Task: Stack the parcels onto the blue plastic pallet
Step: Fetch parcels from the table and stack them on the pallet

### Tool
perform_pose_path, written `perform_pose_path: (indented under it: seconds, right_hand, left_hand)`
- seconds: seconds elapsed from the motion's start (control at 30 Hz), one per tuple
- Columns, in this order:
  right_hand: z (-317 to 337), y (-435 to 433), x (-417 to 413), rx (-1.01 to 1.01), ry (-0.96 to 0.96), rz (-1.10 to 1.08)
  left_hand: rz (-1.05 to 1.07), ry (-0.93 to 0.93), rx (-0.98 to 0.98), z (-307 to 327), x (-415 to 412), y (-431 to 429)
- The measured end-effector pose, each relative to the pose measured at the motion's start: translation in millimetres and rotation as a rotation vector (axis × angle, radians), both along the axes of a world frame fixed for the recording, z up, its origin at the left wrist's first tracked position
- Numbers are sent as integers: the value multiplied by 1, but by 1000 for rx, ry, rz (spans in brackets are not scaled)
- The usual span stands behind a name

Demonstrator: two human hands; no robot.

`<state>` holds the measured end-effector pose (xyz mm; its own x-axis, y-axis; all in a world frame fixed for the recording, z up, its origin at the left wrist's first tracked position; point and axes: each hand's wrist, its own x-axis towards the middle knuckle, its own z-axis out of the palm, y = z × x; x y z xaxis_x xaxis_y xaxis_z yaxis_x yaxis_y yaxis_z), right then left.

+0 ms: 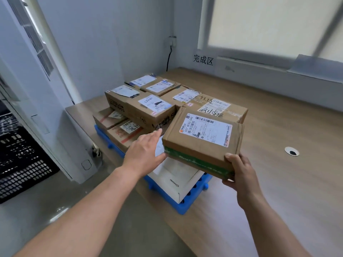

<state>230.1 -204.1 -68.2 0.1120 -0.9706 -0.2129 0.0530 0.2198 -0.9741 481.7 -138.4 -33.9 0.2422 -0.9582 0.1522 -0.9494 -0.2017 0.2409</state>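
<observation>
In the middle of the frame, a brown parcel (202,138) with a green tape band hangs in the air, tilted slightly, above a white box (174,180) that lies at the near end of the blue pallet (187,206). The right hand (239,175) grasps the parcel's near right corner, thumb on the top edge and fingers curled underneath. The left hand (144,147) is flat and relaxed, fingers straight along the parcel's left side with the thumb at its near left corner, so it steadies rather than grasps. Towards the upper middle of the frame, the stacked parcels (148,106) fill the rest of the pallet, which sits on a wooden platform (278,145). The step in hand looks like setting this parcel down on the white box, the one low, open spot left. To do it well, the parcel probably needs to come level first, since a one-corner hold lets the far end sag. The left hand would best slide under or press against the left side to share the weight. The far edge should land just beside the taller cardboard box (215,108) behind, without knocking it, and all four edges should stay within the white box's outline so nothing overhangs the pallet. The right fingers need to slip out from underneath last, or they may get pinched.
</observation>
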Motion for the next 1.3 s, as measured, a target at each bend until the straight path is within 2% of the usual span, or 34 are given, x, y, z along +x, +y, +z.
perform_pose_path:
  seconds: [0.2, 0.63, 0.87, 1.3]
  right_hand:
    - [3, -8, 40, 54, 9, -115]
    - [13, -26, 92, 111, 171, -208]
    - [16, -25, 96, 134, 211, -241]
    - [22, -28, 104, 110, 216, -276]
  left_hand:
    - [-159, -100, 8, 6, 42, -47]
    - [-426, -118, 42, 12, 107, -120]
    - [-473, -173, -29, 9, 108, -130]
    - [-498, -232, -25, 9, 112, -131]
